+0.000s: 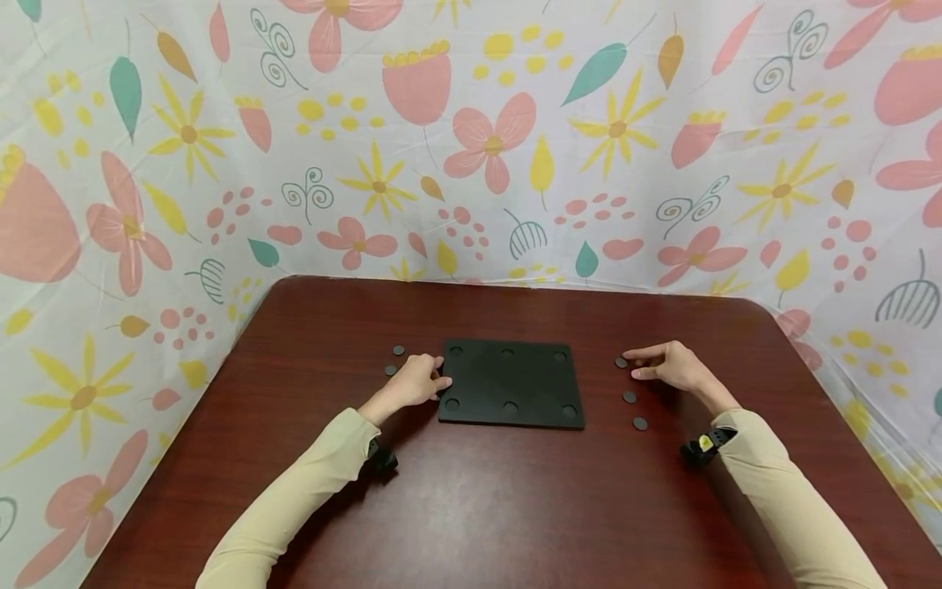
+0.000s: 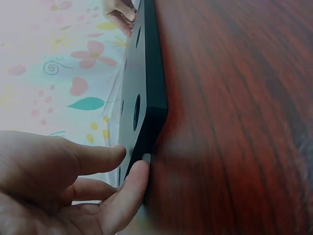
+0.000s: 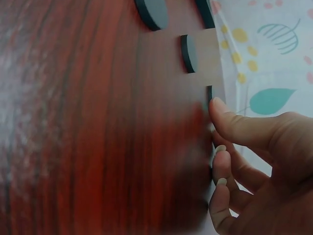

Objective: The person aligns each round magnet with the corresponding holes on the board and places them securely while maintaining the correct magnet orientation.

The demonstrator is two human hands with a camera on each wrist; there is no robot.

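A black rectangular board (image 1: 513, 380) with several round recesses lies on the brown table (image 1: 471, 499). My left hand (image 1: 419, 379) is at the board's left edge. A small dark disc (image 2: 146, 157) shows at its fingertips, held there beside the board; the fingers hide most of it. To the right of the board, my right hand (image 1: 673, 366) reaches the farthest of three dark discs (image 1: 621, 362). Its index fingertip is beside that disc, with the thumb spread apart. In the right wrist view the disc's edge (image 3: 210, 92) stands just past the thumb tip.
Two dark discs, a far one (image 1: 398, 350) and a nearer one (image 1: 390, 370), lie left of the board. On the right are a middle disc (image 1: 629, 397) and a near disc (image 1: 639, 424). A flower-patterned curtain (image 1: 493, 147) hangs around the table's far and side edges.
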